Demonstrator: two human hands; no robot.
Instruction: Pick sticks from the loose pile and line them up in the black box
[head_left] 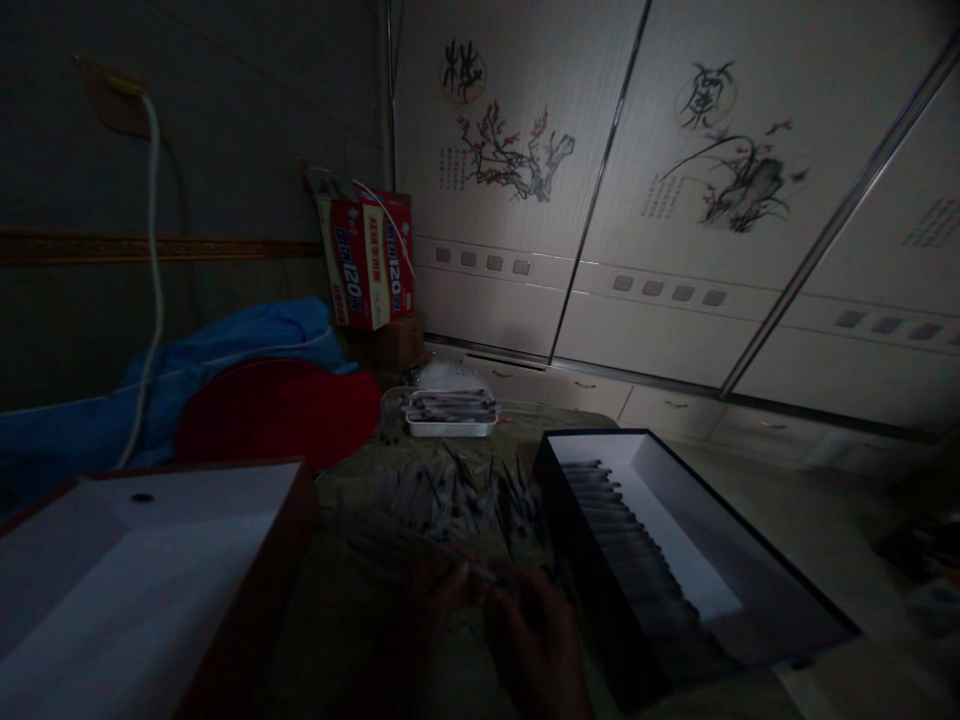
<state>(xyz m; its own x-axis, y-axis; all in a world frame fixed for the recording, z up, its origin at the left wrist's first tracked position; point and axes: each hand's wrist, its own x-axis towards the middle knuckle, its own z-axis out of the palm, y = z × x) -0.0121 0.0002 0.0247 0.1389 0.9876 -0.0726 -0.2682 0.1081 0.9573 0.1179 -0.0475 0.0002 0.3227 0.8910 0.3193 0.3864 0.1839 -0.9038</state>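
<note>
Head: fingers (511,612) between box edges (255,590)

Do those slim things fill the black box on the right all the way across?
No: the slim items line up along the left side of the black box, and its white bottom shows beside them.

I count two hands (439,590) (540,630); two open boxes (172,560) (720,530); one tray (452,429) (blurred sticks (448,500) defy counting).

Thin grey stick-like piece (480,571): partly hidden by left hand (442,588) and right hand (538,622), both dim, blurred. Reddish-brown rectangular box (259,575), white inside: cut off at left and bottom edges. Small dark lettering (452,168) on white panel (585,80): illegible.
</note>
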